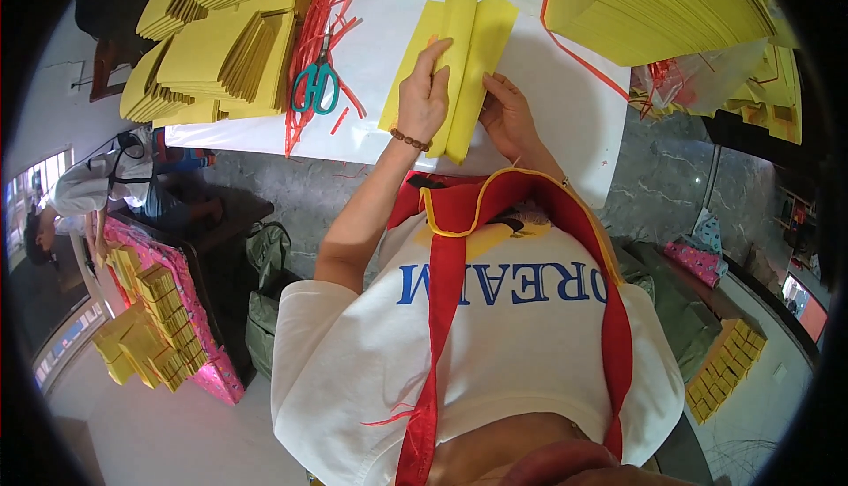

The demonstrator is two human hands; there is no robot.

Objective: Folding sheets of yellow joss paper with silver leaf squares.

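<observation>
Folded yellow paper (464, 88) lies on the white-covered table in front of me, with a raised fold running down its middle. My left hand (424, 97), with a brown bead bracelet at the wrist, rests on its left part. The fingers are stretched and apart, their tips against the fold. At the right edge, my right hand (508, 115) has its fingers closed around the paper's border; some of them are hidden underneath. Teal-handled scissors (315, 87) lie to the left, on a bundle of red strips (309, 35).
Stacks of folded yellow paper (212, 53) fill the table's left side. A tall yellow stack (658, 4) stands at the right, beside a red strip (583, 66). At far left, a person (102, 177) bends over a pink-covered table (225, 371) with yellow bundles.
</observation>
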